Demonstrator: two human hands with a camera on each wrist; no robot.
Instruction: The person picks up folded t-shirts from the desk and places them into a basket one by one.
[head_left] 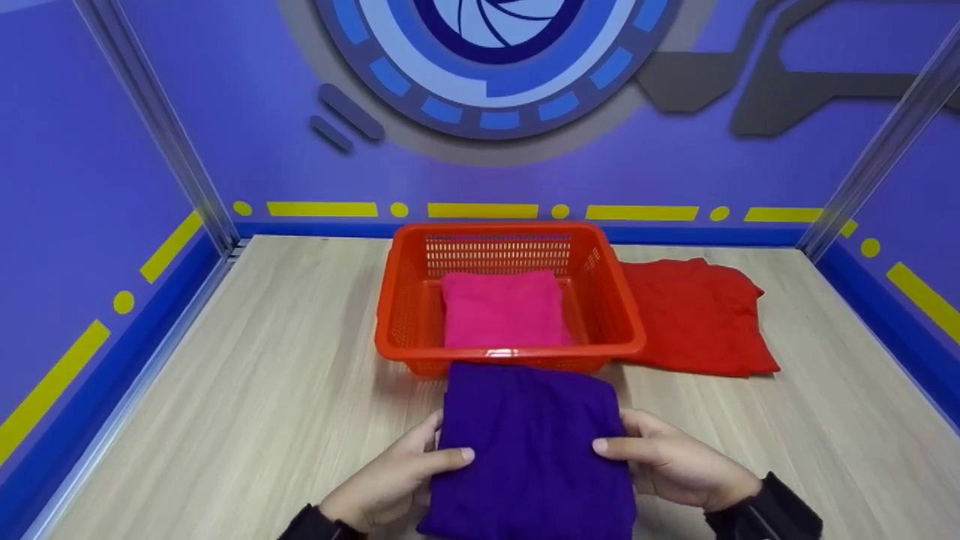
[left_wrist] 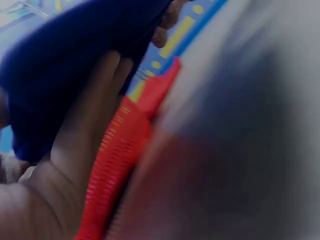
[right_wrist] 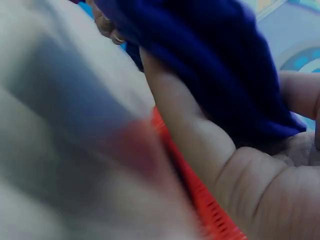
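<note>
Left hand (head_left: 397, 471) and right hand (head_left: 679, 461), in the head view, grip opposite edges of one purple cloth (head_left: 532, 450), thumbs on top, just in front of the single orange-red plastic basket (head_left: 420, 354). Soft and lightly creased, the purple cloth is folded into a rough rectangle. Inside the basket lies one pink cloth (head_left: 504, 311), folded; right of the basket, one red cloth (head_left: 701, 319) with uneven edges lies on the pale, wood-grained table (head_left: 262, 375). From the left wrist, fingers lie against the purple cloth near the basket's slotted wall. From the right wrist, partly blurred, fingers support the purple cloth beside the basket.
</note>
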